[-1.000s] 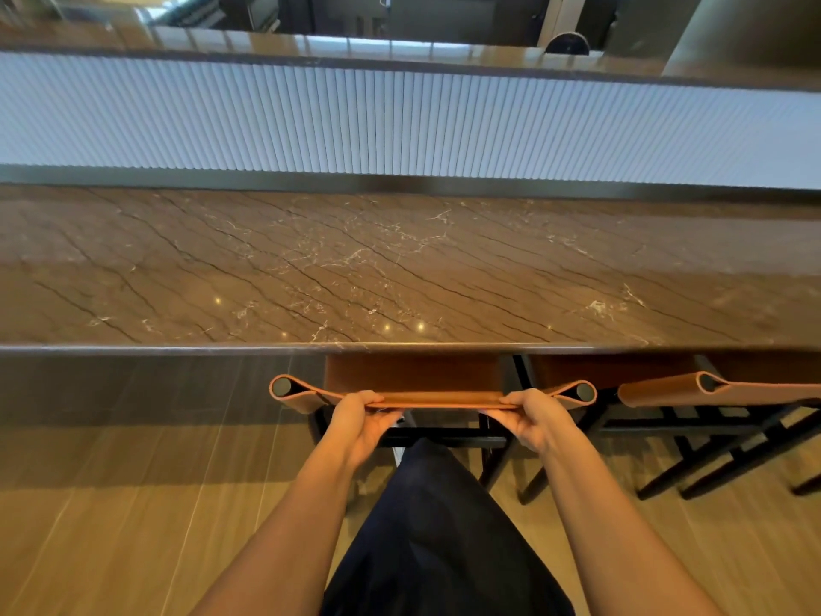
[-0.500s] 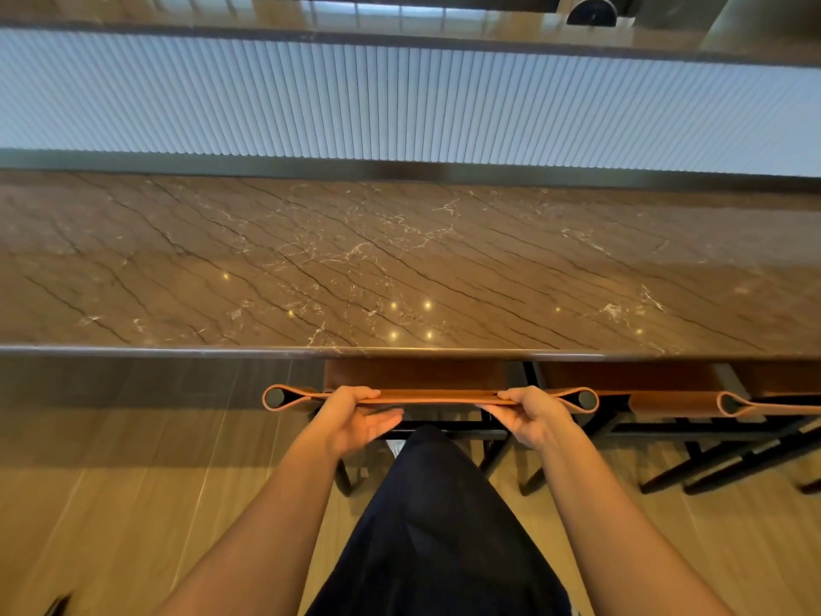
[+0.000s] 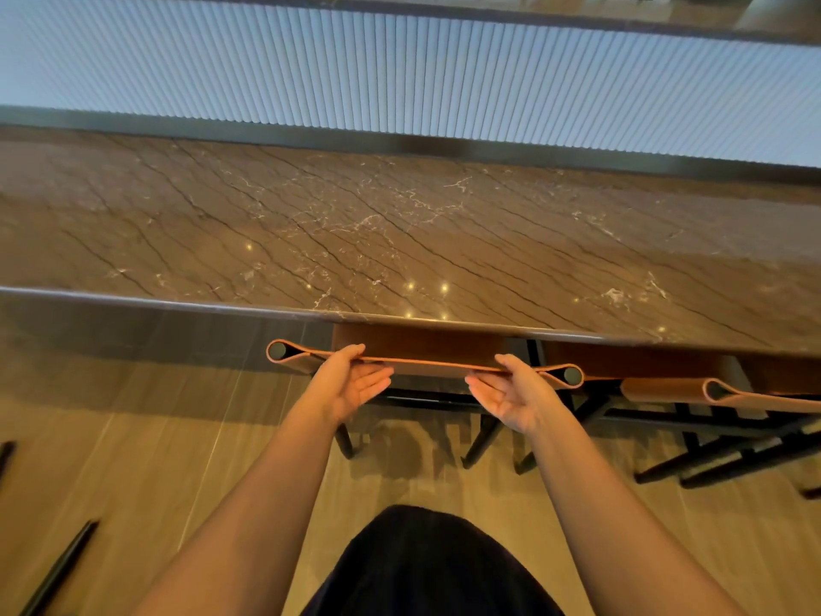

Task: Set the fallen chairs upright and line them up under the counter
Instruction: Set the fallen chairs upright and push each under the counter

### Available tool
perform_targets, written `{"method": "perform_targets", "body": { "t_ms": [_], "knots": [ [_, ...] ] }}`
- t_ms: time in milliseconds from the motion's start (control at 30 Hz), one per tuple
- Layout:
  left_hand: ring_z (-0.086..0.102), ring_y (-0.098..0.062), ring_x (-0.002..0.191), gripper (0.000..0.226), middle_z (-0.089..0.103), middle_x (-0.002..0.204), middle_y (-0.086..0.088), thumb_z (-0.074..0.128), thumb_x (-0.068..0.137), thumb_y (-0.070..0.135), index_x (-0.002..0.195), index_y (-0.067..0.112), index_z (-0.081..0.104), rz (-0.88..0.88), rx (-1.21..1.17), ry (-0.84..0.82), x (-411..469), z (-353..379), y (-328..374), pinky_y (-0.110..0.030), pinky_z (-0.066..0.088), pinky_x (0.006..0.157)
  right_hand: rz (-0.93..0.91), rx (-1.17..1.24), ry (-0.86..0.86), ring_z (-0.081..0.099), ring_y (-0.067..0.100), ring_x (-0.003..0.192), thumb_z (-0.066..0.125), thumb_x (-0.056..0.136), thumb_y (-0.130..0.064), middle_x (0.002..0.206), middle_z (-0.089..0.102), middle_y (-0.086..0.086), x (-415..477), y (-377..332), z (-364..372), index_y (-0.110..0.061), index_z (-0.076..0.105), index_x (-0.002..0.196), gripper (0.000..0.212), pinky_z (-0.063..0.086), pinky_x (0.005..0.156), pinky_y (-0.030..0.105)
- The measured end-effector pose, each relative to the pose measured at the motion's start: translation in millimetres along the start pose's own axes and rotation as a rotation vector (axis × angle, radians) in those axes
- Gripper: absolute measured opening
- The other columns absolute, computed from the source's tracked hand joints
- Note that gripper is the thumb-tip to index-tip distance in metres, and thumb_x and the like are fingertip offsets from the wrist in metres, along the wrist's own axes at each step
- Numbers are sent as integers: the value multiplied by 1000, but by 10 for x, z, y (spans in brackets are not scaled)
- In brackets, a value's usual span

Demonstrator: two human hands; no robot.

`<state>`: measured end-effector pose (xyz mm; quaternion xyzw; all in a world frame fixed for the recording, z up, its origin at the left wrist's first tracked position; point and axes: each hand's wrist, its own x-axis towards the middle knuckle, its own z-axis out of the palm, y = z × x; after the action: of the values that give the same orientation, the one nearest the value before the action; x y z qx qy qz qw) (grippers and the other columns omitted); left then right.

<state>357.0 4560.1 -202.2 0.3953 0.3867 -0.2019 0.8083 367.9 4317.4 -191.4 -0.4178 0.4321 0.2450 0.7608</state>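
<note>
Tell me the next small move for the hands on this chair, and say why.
Probably lift the left hand and right hand off the chair's backrest. It stands upright, with the seat already under the counter edge beside the neighbouring chair. The fingers are straight and only the thumbs rest on top, so the push looks finished.

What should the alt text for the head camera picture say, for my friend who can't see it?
The left hand and right hand, both open, touch the thin tan backrest of a chair tucked under a brown marble counter. A second chair stands under the counter on its right.
</note>
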Motion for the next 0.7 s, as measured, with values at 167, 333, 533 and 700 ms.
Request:
{"method": "perform_targets", "body": {
  "t_ms": [167, 333, 533, 700],
  "knots": [
    [59, -32, 113, 34, 62, 120, -16, 51, 97, 30, 119, 5, 53, 155, -121, -45, -314, -113, -285, -43, 51, 85, 5, -150, -139, 71, 26, 92, 55, 97, -20, 100, 74, 13, -198, 86, -219, -9, 64, 115, 23, 56, 72, 35],
    [61, -26, 112, 34, 64, 124, -12, 48, 97, 36, 116, 11, 60, 325, -175, -43, -748, -127, -656, -38, 52, 83, -92, -265, -284, 67, 22, 105, 54, 98, -24, 109, 73, 7, -505, 106, -375, -16, 69, 112, 23, 53, 86, 37],
    [64, -23, 111, 45, 69, 117, -10, 46, 96, 47, 114, 9, 63, 487, -256, -7, -1357, -148, -1285, -37, 53, 83, -192, -445, -455, 61, 19, 114, 45, 101, -31, 113, 72, 0, -940, 259, -591, -21, 69, 115, 30, 47, 97, 40],
    [64, -24, 110, 44, 69, 116, -11, 45, 96, 48, 107, 11, 66, 571, -332, 82, -1918, -284, -1771, -37, 52, 85, -129, -559, -565, 62, 19, 113, 42, 101, -34, 113, 72, 0, -1177, 566, -690, -21, 68, 116, 33, 47, 98, 40]
  ]
}}
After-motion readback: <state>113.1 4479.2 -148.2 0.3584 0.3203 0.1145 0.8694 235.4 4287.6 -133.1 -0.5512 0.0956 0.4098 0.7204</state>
